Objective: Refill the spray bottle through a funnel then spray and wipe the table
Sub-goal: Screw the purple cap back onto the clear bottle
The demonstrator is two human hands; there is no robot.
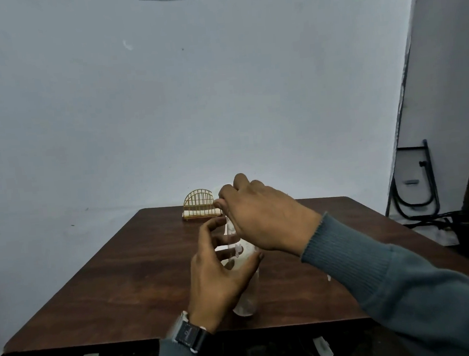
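Dark brown wood-grain table — gold wire rack, grey-blue ribbed sleeve

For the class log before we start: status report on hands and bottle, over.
Left hand grips spray bottle, upright on table. Right hand curled round its top. Wire rack behind, clear of both.

The bottle stands near-centre on the table; wire rack behind it, seemingly at far edge.
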